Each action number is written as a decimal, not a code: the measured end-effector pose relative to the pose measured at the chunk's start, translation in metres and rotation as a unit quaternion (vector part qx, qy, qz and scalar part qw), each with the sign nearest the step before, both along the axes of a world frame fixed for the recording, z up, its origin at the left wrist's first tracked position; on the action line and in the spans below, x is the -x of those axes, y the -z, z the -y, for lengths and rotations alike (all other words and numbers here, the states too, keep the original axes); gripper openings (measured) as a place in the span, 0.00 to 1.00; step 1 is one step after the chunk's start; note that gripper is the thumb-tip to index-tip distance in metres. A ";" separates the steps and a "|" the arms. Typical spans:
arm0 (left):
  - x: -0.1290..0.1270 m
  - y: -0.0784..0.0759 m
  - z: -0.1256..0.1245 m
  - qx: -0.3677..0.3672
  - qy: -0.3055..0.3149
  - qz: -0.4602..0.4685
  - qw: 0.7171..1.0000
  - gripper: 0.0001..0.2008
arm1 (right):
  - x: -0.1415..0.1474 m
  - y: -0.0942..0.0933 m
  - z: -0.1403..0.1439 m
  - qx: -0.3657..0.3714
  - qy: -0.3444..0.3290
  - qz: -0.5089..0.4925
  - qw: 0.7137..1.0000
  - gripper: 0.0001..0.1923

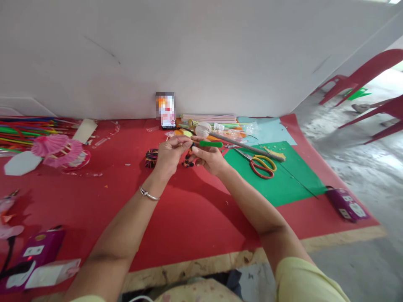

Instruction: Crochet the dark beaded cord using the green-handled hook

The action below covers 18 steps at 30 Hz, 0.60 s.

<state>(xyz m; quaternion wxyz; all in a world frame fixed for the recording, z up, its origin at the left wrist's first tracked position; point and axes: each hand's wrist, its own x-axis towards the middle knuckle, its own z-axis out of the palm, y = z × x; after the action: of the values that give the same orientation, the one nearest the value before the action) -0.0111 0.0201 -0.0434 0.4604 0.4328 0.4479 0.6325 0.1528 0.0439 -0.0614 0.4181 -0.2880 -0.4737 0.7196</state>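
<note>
My left hand [171,153], with a silver bangle at the wrist, pinches a small piece of dark yarn work. Part of that black-and-orange yarn piece [188,162] hangs down between my hands. My right hand [209,158] is closed around a crochet hook whose green handle [210,144] sticks out to the right. The hook's tip meets the yarn at my left fingertips, where fingers hide the detail. Just left of my left hand lies a small ball of multicoloured dark yarn [151,158].
A phone [166,111] leans against the wall. Scissors [262,165] lie on a green sheet [277,188], near a grey stick with a white bulb [203,130]. Pink pleated pieces [58,151] and coloured stems [22,130] are at left. Purple boxes [346,204] sit toward both sides.
</note>
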 end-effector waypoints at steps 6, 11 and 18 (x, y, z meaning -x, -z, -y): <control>0.001 0.005 -0.004 0.065 0.011 0.098 0.993 0.16 | -0.006 0.002 -0.007 -0.052 0.036 0.074 0.995 0.22; 0.002 -0.003 -0.002 0.065 0.038 0.141 0.987 0.18 | -0.024 -0.012 -0.012 -0.099 -0.082 0.135 0.982 0.21; 0.008 -0.008 -0.005 0.080 -0.008 0.171 0.982 0.20 | -0.059 -0.026 -0.022 -0.243 -0.129 0.390 0.879 0.31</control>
<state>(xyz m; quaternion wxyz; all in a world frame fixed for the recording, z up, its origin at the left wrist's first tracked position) -0.0189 0.0255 -0.0351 0.5585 0.2768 0.4148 0.6629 0.2122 0.0661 -0.0352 0.1602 -0.3714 -0.7911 0.4589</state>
